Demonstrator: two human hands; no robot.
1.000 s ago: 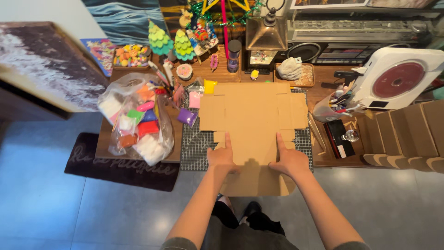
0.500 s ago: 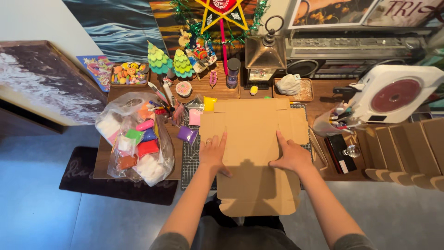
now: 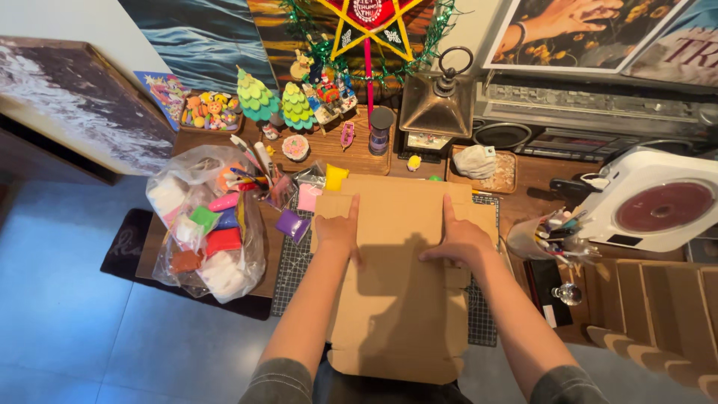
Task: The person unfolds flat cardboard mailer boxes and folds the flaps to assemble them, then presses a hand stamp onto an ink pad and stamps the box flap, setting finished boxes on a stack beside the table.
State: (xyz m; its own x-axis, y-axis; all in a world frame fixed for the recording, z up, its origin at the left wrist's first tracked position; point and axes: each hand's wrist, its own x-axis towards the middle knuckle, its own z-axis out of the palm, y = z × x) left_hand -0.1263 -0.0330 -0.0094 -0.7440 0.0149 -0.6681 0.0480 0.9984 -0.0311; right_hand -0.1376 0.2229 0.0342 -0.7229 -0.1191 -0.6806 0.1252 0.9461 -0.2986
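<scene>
the flat cardboard sheet (image 3: 404, 277) lies on the cutting mat (image 3: 295, 262) on the bench (image 3: 351, 150), its near end overhanging the bench edge toward the person. left hand (image 3: 340, 232) and right hand (image 3: 460, 241) both press flat on its upper half, fingers extended, grip released, nothing clasped. judged from the flaps, the sheet is unfolded and no wall is raised: folding appears barely begun, and the clay bag (image 3: 206, 224) sits untouched beside it

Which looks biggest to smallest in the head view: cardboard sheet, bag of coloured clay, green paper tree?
1. Cardboard sheet, under both hands.
2. Bag of coloured clay.
3. Green paper tree, though it stands farther from the camera.
</scene>
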